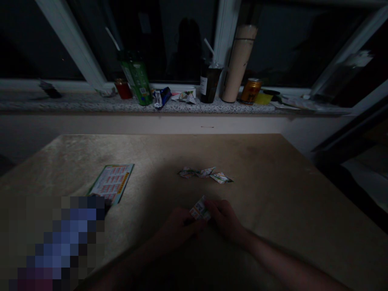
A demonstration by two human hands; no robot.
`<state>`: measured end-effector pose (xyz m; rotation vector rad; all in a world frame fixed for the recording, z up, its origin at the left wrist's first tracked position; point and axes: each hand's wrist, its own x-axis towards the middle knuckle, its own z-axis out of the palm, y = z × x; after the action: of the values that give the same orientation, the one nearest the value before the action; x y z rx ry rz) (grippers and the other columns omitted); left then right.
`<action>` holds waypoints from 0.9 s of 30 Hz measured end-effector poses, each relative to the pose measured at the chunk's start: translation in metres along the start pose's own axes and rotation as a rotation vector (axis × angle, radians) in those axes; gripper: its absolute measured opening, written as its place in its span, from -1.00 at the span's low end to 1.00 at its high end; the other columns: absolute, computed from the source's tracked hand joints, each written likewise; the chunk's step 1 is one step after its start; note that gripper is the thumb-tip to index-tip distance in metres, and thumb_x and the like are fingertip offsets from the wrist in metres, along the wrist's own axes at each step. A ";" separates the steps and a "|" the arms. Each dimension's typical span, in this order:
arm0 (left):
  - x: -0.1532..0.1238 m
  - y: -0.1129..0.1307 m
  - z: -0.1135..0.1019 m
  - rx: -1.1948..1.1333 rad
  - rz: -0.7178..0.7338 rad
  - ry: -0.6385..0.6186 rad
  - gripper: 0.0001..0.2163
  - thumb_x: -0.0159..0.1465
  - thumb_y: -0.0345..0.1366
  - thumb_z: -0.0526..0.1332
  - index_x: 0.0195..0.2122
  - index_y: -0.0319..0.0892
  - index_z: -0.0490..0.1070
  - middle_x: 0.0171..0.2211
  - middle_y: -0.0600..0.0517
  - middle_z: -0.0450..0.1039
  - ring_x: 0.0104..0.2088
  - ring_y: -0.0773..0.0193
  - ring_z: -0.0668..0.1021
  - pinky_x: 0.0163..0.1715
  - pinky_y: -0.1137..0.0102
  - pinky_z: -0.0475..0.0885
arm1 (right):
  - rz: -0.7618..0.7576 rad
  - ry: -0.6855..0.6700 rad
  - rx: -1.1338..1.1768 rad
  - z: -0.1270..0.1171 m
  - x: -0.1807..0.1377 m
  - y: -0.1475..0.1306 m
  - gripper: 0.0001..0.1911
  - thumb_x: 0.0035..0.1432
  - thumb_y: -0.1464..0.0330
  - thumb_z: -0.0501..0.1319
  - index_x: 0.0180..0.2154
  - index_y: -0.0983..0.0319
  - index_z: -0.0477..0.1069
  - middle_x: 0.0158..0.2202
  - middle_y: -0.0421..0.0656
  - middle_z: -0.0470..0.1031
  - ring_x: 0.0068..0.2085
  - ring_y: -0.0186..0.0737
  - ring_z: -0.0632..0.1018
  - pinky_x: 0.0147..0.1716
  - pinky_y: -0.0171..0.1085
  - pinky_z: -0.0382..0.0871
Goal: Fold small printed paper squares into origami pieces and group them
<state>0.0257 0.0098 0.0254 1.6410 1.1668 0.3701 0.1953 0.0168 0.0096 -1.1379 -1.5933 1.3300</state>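
A small piece of folded printed paper (200, 208) is held between my hands, low over the middle of the table. My left hand (184, 224) is closed on its lower left side, with the thumb along the near edge. From the right, my right hand (224, 217) pinches the same paper. Beyond my hands, several folded paper pieces (205, 172) with similar print lie in a short row, close together. The dim light hides the finer folds and some of my fingers.
A printed sheet or booklet (113, 181) lies left on the tan table (254, 161). Behind, the stone windowsill (182, 106) holds a green bottle (138, 81), a dark cup with a straw (209, 85), a tall beige flask (239, 64) and an orange can (251, 91). The lower-left corner is pixelated.
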 end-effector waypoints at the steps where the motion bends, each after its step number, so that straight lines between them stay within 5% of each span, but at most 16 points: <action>1: 0.000 0.000 0.000 -0.003 -0.004 -0.004 -0.53 0.21 0.01 0.05 -0.66 -0.24 0.40 -0.72 0.13 0.24 -0.67 0.40 0.28 -0.65 0.53 0.11 | 0.003 -0.005 -0.012 0.000 0.000 0.000 -0.45 0.21 0.02 -0.05 -0.59 0.29 0.31 -0.64 -0.24 0.26 -0.58 -0.38 0.27 -0.59 -0.39 0.15; 15: 0.000 -0.001 -0.001 -0.237 0.035 0.118 -0.59 0.26 -0.01 -0.03 -0.58 -0.19 0.28 -0.70 0.17 0.20 -0.67 0.40 0.25 -0.64 0.52 0.15 | 0.001 -0.074 0.075 -0.003 -0.001 0.000 -0.44 0.19 -0.01 -0.02 -0.56 0.29 0.36 -0.63 -0.25 0.28 -0.59 -0.40 0.24 -0.59 -0.39 0.15; 21: 0.002 -0.001 -0.002 -0.243 0.037 0.290 -0.56 0.28 0.02 -0.06 -0.59 -0.17 0.24 -0.70 0.15 0.20 -0.64 0.37 0.27 -0.59 0.50 0.17 | 0.087 -0.060 0.111 -0.002 0.000 0.005 -0.43 0.17 -0.06 -0.04 -0.61 0.25 0.24 -0.67 -0.30 0.11 -0.63 -0.44 0.10 -0.68 -0.39 -0.04; 27: 0.002 0.000 -0.003 -0.272 0.041 0.273 -0.57 0.28 0.03 -0.06 -0.56 -0.17 0.26 -0.71 0.16 0.19 -0.65 0.36 0.26 -0.60 0.50 0.16 | 0.085 -0.065 0.052 -0.003 -0.001 -0.002 -0.38 0.19 -0.07 -0.10 -0.65 0.25 0.23 -0.69 -0.26 0.16 -0.63 -0.41 0.16 -0.66 -0.37 -0.01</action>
<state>0.0250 0.0132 0.0262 1.4075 1.2232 0.7643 0.1984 0.0169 0.0120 -1.1526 -1.5625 1.4692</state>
